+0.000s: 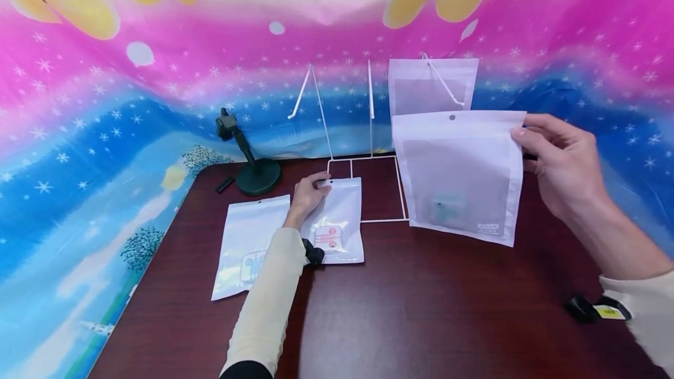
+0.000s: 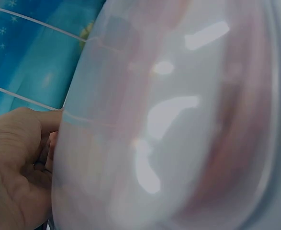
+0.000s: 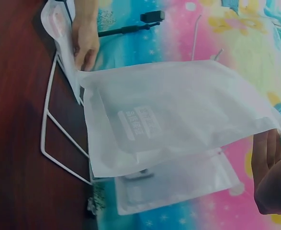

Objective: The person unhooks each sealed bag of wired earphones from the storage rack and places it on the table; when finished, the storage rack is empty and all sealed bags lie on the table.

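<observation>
Cream sleeve foremost, my left hand pinches a pink-earphone pouch; my right hand pinches a frosted pouch — another pouch hangs behind, on a wire rack.

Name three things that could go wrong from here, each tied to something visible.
The fingers of the right hand pinch the raised pouch at one top corner, so it might swing or slip. It could also knock the hanging pouch, which it partly covers in the head view. The white rack is thin wire, so a bump might shift it.
</observation>
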Demonstrator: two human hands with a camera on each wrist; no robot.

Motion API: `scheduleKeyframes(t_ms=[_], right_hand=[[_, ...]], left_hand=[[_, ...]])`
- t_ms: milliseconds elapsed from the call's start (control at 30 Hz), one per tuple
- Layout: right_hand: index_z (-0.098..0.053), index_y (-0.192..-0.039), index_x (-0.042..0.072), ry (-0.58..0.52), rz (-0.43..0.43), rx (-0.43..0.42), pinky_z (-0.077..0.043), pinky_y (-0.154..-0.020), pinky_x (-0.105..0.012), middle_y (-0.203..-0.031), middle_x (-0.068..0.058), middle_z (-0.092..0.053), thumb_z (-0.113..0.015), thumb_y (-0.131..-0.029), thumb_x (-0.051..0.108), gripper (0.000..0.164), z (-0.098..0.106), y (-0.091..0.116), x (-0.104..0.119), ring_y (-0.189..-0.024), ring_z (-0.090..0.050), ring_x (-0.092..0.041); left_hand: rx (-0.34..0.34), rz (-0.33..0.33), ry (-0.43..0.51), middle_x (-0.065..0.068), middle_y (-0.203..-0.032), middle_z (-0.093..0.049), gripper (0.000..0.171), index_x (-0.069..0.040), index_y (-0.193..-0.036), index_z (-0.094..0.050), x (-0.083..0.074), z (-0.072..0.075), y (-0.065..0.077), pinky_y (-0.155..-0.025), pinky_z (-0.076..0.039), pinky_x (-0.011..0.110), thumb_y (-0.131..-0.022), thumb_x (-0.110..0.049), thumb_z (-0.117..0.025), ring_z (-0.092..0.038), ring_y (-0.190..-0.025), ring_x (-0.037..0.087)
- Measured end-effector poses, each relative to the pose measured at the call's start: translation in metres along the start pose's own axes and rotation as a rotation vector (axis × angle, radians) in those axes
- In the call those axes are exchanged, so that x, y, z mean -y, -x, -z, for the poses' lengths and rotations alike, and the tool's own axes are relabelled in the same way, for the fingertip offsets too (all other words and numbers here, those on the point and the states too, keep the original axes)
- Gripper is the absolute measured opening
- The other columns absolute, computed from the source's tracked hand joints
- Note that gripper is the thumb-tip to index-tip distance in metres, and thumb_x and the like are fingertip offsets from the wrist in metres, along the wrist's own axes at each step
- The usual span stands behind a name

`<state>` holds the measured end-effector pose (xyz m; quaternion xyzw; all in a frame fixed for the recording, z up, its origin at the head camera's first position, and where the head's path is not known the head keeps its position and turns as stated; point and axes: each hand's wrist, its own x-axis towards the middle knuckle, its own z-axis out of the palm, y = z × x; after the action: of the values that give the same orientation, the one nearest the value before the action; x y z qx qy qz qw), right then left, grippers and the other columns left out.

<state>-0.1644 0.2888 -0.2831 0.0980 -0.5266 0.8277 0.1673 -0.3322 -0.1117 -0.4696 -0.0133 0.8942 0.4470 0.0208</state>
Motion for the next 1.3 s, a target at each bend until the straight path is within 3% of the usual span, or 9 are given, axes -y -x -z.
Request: scheduleKeyframes(t_ms=[233,400,533,767,1067,1300], right_hand=[[-0.078,-0.114,0.0,0.002,-0.091,0.045,-0.061,-0.06,-0.029,-0.091,-0.008,-0.078,-0.064,-0.098,-0.009,0.023,0.008,0.013,-0.034,-0.073,-0.076,-0.018],[-0.078,-0.115,0.005,0.001,-0.192,0.065,-0.062,-0.065,-0.03,-0.101,-0.004,-0.078,-0.064,-0.1,-0.004,0.022,0.016,0.015,-0.056,-0.081,-0.077,-0.017],[-0.079,-0.113,0.009,0.02,-0.255,0.035,-0.062,-0.067,-0.03,-0.104,-0.001,-0.076,-0.067,-0.099,0.001,0.02,0.022,0.013,-0.069,-0.082,-0.076,-0.014],[-0.078,-0.11,0.011,0.053,-0.321,-0.029,-0.061,-0.068,-0.028,-0.105,0.002,-0.075,-0.073,-0.097,0.008,0.014,0.036,0.005,-0.085,-0.082,-0.075,-0.012],[-0.077,-0.107,0.017,0.071,-0.384,-0.121,-0.058,-0.063,-0.025,-0.096,0.005,-0.075,-0.074,-0.097,0.008,0.014,0.053,-0.01,-0.109,-0.075,-0.072,-0.009],[-0.071,-0.122,0.019,0.194,-0.445,-0.18,-0.058,-0.064,-0.022,-0.097,0.009,-0.073,-0.073,-0.099,0.016,0.024,0.063,-0.018,-0.131,-0.077,-0.07,-0.005]], left_hand=[[-0.002,-0.006,-0.008,0.003,-0.144,-0.061,0.037,-0.02,-0.139,-0.069,-0.001,0.0,0.0,-0.099,-0.046,0.04,-0.102,-0.015,-0.069,-0.054,-0.101,0.024],[-0.006,-0.005,0.002,0.003,-0.146,-0.06,0.037,-0.021,-0.138,-0.069,-0.001,-0.001,-0.001,-0.104,-0.047,0.041,-0.101,-0.015,-0.069,-0.055,-0.105,0.024],[-0.011,-0.004,0.004,0.003,-0.147,-0.06,0.038,-0.022,-0.139,-0.069,-0.001,-0.002,-0.001,-0.106,-0.048,0.041,-0.101,-0.015,-0.069,-0.055,-0.106,0.023],[-0.023,-0.047,-0.02,0.001,-0.146,-0.061,0.038,-0.019,-0.138,-0.07,0.001,-0.003,-0.003,-0.097,-0.045,0.037,-0.101,-0.012,-0.07,-0.054,-0.098,0.021],[-0.022,-0.026,-0.009,0.002,-0.146,-0.061,0.038,-0.019,-0.138,-0.069,0.0,-0.003,-0.001,-0.1,-0.047,0.038,-0.101,-0.012,-0.069,-0.055,-0.1,0.022],[-0.03,-0.017,-0.009,0.001,-0.147,-0.06,0.037,-0.02,-0.137,-0.07,0.0,-0.003,-0.001,-0.103,-0.047,0.039,-0.101,-0.012,-0.069,-0.055,-0.103,0.022]])
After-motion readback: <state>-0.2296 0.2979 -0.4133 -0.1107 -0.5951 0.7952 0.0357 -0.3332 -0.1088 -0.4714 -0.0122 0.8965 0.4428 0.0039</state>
